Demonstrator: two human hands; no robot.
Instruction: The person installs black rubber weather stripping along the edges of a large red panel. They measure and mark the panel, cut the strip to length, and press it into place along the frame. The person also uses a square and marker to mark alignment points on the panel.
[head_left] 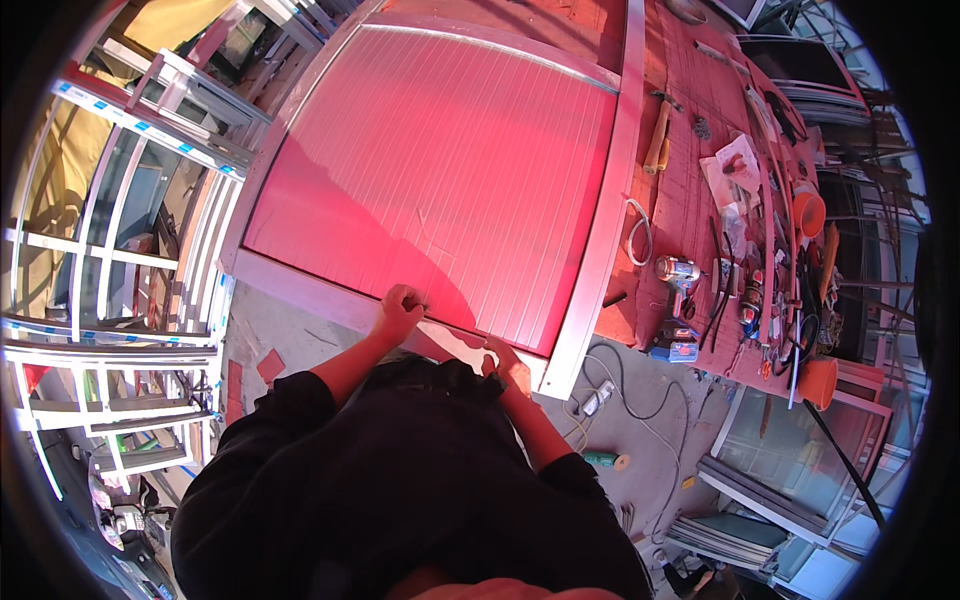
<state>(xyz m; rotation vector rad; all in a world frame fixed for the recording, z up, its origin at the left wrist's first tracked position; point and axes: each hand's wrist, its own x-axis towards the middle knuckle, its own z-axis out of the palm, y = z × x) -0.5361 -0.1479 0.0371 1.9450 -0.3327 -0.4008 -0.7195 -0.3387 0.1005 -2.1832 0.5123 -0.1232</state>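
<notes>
The person's left hand (400, 308) has its fingers drawn together at the near edge of the large, pink-red, ribbed rectangular panel (450, 170); whether that grip pinches anything thin, I cannot tell. The right hand (510, 368) bends its fingers by the panel's near right corner, and its grip is too shadowed to read. The panel lies flat inside the pale metal rectangular frame (595, 230), directly in front of the person, crossed by a shadow at its near left. By my judgement, placing the panel is largely done, since its left, right and far edges run along the rails; the near edge, where a dark line shows and both hands are, looks like the part left to finish. Whether anything is fastened does not show. To the right, the red-topped bench (690, 185) carries a wooden-handled hammer (659, 132), a red and grey cordless drill (680, 274) and two orange plastic cups (808, 213). Farther left stand white metal window frames (125, 255); a dark cable (650, 414) trails across the floor at near right.
</notes>
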